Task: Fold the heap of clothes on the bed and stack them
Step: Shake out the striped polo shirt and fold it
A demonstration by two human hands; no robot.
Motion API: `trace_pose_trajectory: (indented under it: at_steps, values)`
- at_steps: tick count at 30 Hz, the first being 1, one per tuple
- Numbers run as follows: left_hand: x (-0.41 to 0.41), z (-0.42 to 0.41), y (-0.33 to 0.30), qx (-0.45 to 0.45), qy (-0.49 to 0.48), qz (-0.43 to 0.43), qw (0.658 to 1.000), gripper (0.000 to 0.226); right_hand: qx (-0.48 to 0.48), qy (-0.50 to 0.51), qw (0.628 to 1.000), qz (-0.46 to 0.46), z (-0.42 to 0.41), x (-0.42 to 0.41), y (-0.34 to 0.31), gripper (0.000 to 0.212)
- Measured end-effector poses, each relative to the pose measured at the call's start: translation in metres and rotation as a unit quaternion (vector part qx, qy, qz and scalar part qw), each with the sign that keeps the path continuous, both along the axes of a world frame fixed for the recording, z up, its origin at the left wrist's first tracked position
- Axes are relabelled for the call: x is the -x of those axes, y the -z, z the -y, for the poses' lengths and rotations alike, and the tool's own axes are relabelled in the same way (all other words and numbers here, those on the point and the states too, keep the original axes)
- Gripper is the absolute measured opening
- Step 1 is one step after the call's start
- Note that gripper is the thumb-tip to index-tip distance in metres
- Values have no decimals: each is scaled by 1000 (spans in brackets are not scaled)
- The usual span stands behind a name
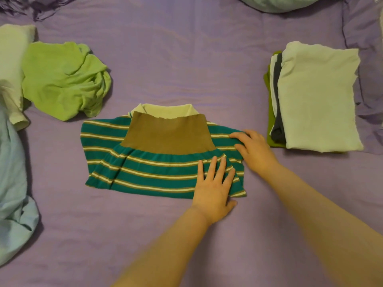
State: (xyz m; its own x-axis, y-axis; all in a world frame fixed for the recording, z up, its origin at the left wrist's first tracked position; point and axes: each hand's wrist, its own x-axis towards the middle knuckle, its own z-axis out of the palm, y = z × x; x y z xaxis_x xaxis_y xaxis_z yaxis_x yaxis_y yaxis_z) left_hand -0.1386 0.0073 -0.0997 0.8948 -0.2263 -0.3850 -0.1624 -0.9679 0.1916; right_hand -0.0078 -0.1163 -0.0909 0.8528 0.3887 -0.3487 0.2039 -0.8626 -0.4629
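Your striped shirt lies folded at the middle of the bed, collar away from you, between the unfolded heap at the left and the finished stack at the right. Your left hand presses flat on its near right corner, fingers straight and spread. Your right hand rests on the right edge with fingers bent over the cloth — whether it actually pinches the fabric cannot be told.

Risks noted:
- Both hands sit on one side. Lift from there and the unsupported left half is likely to sag and open the fold.
- The gathered ridge below the brown band looks loose — it may slip out during transfer.
- The stack's layers look uneven at its left edge; a careless placement could tip it.
- The green garment remains crumpled nearby, well apart from the shirt.
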Motion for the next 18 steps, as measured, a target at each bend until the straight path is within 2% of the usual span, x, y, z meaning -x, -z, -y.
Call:
trace_pose_trajectory:
  at_steps: [3, 6, 7, 10, 14, 18]
  values:
    - [-3, 9, -4, 7, -43, 46, 998, 66, -63, 41, 997, -34, -6, 0, -9, 31]
    - [-9, 10, -15, 40, -43, 109, 992, 28, -78, 63, 993, -63, -12, -3, -15, 41]
    - [-12, 9, -19, 55, -40, 106, 992, 20, -76, 69, 992, -70, -14, -5, -16, 47]
    - [-14, -1, -28, 112, -69, 67, 989, 35, -98, 134, 980, -107, -22, -7, -20, 57]
    - [-13, -26, -45, 194, -167, 22, 967, 39, -126, 238, 953, -136, -39, -5, -27, 55]
    - [-9, -63, -58, 198, -246, -4, 949, 24, -185, 316, 915, -168, -71, 1, -41, 45]
